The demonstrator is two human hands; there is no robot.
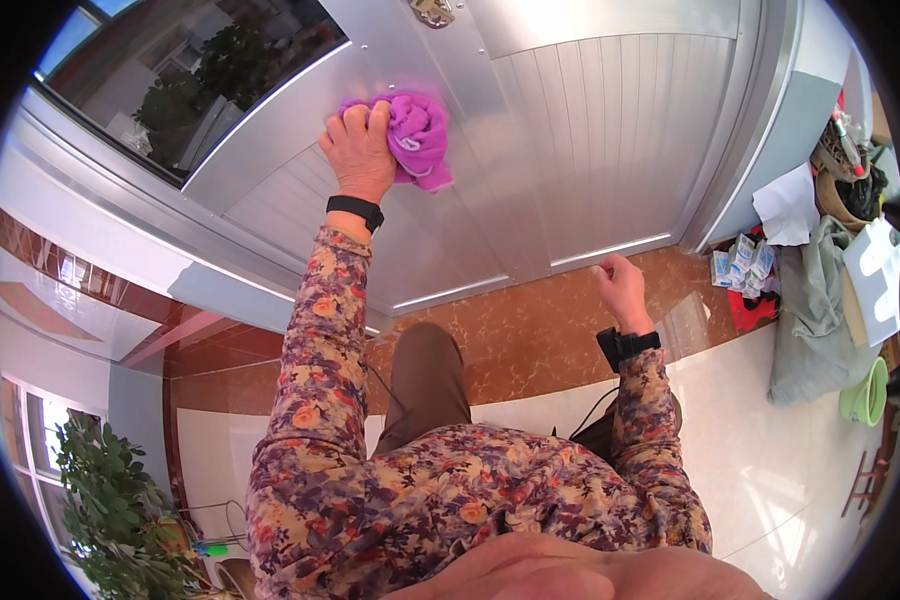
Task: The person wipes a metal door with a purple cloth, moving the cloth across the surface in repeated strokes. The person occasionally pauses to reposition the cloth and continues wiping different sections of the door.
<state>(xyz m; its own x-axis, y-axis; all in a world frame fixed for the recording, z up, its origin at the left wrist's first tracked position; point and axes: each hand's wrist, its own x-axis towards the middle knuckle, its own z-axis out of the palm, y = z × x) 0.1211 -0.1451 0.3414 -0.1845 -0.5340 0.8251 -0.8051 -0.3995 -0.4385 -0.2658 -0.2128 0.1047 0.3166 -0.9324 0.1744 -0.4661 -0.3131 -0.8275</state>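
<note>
My left hand [361, 154] presses a crumpled purple cloth [422, 142] against a silver-grey metal door [487, 172]. Its fingers curl over the cloth's left side, just below and right of a dark glass pane [217, 82]. A metal lock fitting [433, 11] sits above the cloth at the top edge. My right hand [621, 289] hangs in front of the door's lower right part, apart from it, with fingers curled and nothing visible in them. Each wrist wears a black band.
Small boxes [746, 262], a grey-green sack [810, 315] and a green bucket [864, 394] stand along the right. A brown marbled threshold strip [525, 330] runs below the door, bordering pale floor tiles [720, 450]. A leafy plant [112, 495] is at the lower left.
</note>
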